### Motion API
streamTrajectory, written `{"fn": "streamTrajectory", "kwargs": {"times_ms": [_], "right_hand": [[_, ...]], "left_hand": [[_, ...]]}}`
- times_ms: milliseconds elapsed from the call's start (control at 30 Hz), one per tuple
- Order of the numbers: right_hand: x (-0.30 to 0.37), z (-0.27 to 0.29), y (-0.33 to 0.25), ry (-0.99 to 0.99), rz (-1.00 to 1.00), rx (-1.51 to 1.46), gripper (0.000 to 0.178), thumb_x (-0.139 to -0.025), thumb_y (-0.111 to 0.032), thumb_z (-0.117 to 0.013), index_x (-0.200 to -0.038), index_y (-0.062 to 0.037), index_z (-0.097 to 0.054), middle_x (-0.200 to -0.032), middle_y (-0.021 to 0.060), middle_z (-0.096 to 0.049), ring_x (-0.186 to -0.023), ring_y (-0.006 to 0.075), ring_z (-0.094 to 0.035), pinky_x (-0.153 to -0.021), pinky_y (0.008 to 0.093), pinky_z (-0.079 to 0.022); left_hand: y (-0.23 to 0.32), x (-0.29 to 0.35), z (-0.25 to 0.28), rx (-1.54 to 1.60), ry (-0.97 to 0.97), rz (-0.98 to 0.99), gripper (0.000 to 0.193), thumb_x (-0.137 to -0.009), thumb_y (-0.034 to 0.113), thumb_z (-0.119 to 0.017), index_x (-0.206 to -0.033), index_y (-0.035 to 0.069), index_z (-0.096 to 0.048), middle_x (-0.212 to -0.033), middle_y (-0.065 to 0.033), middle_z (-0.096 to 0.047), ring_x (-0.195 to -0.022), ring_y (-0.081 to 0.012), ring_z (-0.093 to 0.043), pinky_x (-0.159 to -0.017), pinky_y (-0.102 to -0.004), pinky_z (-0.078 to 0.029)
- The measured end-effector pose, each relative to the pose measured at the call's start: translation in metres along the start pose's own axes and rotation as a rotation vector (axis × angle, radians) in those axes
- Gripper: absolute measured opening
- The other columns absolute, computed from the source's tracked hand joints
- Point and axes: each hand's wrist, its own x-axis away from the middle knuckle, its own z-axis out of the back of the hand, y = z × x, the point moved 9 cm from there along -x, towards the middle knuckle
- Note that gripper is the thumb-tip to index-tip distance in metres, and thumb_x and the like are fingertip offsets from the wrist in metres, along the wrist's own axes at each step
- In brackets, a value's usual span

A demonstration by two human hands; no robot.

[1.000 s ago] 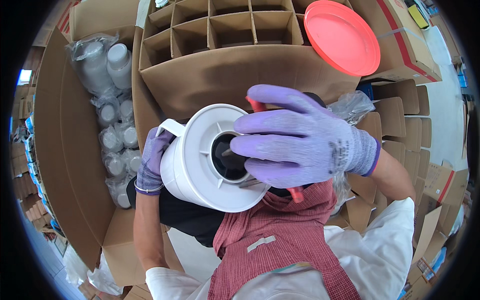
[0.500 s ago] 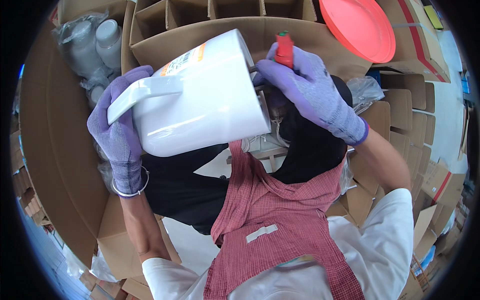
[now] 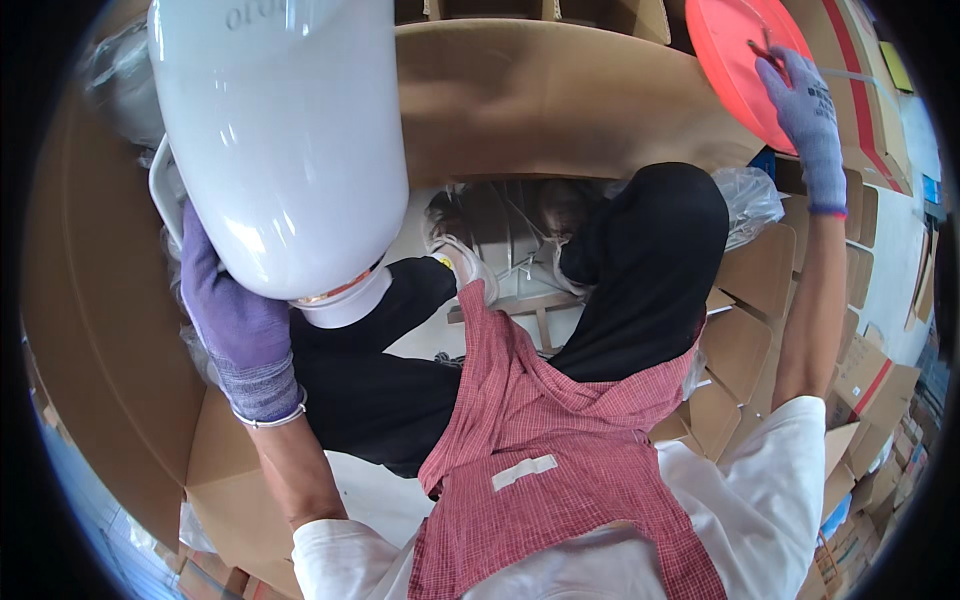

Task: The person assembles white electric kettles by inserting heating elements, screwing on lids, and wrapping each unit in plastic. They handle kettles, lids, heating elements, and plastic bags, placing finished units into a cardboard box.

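Observation:
A large glossy white jug (image 3: 290, 150) with a side handle fills the upper left, tilted and close to the camera. It has a narrow base or neck with a copper-coloured band at its lower end. My left hand (image 3: 228, 310), in a purple-grey glove, is closed on the jug from the handle side; its fingertips are partly hidden behind the jug. At the upper right my gloved right hand (image 3: 808, 115) reaches over a round red plastic dish (image 3: 725, 50). A small dark reddish thing (image 3: 765, 46) shows at its fingertips, too blurred to name.
A large open cardboard box (image 3: 560, 95) with dividers stands ahead, and its side wall (image 3: 90, 330) curves along the left. Bagged clear plastic (image 3: 125, 85) lies at the upper left. Folded cardboard dividers (image 3: 760, 265) and a taped carton (image 3: 865, 110) are on the right.
The jug has been raised and turned from lying sideways to lengthwise, nearer the camera. My right hand has left the jug's open end with the red-handled tool and moved to the red dish.

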Motion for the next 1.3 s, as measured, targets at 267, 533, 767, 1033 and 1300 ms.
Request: {"fn": "streamTrajectory", "kwargs": {"times_ms": [267, 533, 767, 1033, 1300], "right_hand": [[0.059, 0.116, -0.28, 0.177, 0.468, -0.937, 0.073, -0.09, -0.035, -0.069, -0.149, -0.0024, -0.038, -0.154, 0.0155, -0.038, -0.139, 0.0321, -0.043, -0.113, 0.0441, -0.037], [0.122, 0.086, -0.332, -0.435, 0.878, -0.968, 0.026, -0.075, -0.022, -0.075, -0.096, -0.0065, -0.071, -0.091, 0.0111, -0.065, -0.085, 0.0296, -0.063, -0.078, 0.0393, -0.05], [0.147, 0.117, -0.34, -0.254, 0.886, -0.901, 0.031, -0.06, -0.026, -0.083, -0.085, -0.0124, -0.069, -0.076, 0.004, -0.065, -0.076, 0.0279, -0.064, -0.071, 0.0384, -0.052], [0.124, 0.128, -0.338, -0.106, 0.817, -0.873, 0.032, -0.059, -0.026, -0.083, -0.085, -0.0106, -0.07, -0.077, 0.0057, -0.065, -0.076, 0.0289, -0.065, -0.073, 0.0392, -0.053], [0.146, 0.097, -0.342, -0.304, 0.823, -1.084, 0.036, -0.063, -0.028, -0.081, -0.093, -0.01, -0.071, -0.083, 0.0083, -0.065, -0.085, 0.0314, -0.065, -0.08, 0.0408, -0.051]], "left_hand": [[0.052, 0.034, 0.034, -0.105, 0.203, -0.074, 0.061, -0.078, -0.009, -0.056, -0.138, -0.004, -0.049, -0.122, -0.0182, -0.066, -0.107, -0.0255, -0.066, -0.09, -0.0377, -0.052], [-0.084, 0.006, 0.191, -0.4, 0.456, 0.157, 0.064, -0.085, 0.025, -0.072, -0.143, 0.007, -0.049, -0.137, -0.0203, -0.057, -0.131, -0.0364, -0.05, -0.106, -0.0397, -0.042], [-0.251, 0.044, 0.165, -0.804, 0.003, 0.404, 0.05, -0.08, 0.024, -0.072, -0.121, 0.002, -0.052, -0.114, -0.0244, -0.063, -0.098, -0.0399, -0.066, -0.087, -0.0472, -0.053], [-0.181, 0.077, -0.054, -0.721, -0.165, 0.315, 0.038, -0.076, 0.02, -0.069, -0.108, 0.009, -0.052, -0.102, -0.0172, -0.056, -0.095, -0.0357, -0.063, -0.077, -0.0468, -0.054], [-0.179, 0.074, -0.032, -0.547, 0.167, 0.182, 0.031, -0.08, 0.024, -0.068, -0.105, 0.009, -0.055, -0.1, -0.0125, -0.055, -0.088, -0.0319, -0.059, -0.076, -0.0436, -0.05]]}}
